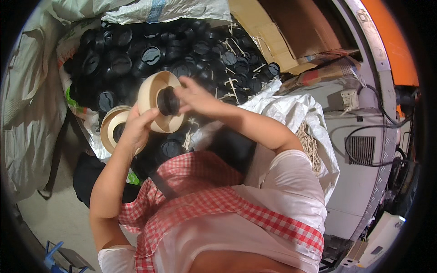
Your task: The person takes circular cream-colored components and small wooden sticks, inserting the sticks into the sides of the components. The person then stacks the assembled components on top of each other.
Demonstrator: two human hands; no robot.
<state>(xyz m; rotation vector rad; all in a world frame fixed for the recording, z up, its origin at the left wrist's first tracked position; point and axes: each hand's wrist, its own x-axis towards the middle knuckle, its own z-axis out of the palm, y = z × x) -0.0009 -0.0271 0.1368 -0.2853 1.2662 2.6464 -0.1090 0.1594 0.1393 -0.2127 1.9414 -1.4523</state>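
My left hand [139, 125] grips a cream round plastic part [148, 93] by its rim, tilted so that its hollow side faces right. In its middle sits a black ribbed cap [167, 101]. The fingers of my right hand [193, 96] are curled at this cap from the right, slightly blurred, and their tips are partly hidden. Behind my left wrist lies a second cream round part [108, 129], also with a black centre.
A big open sack ahead holds a heap of black round caps [120, 63] with scattered cream sprue pieces [234, 84]. At right are a white sack [291, 107] with more sprues [308, 145], a cardboard box [268, 36], and a grey machine [343, 182] with a black cable.
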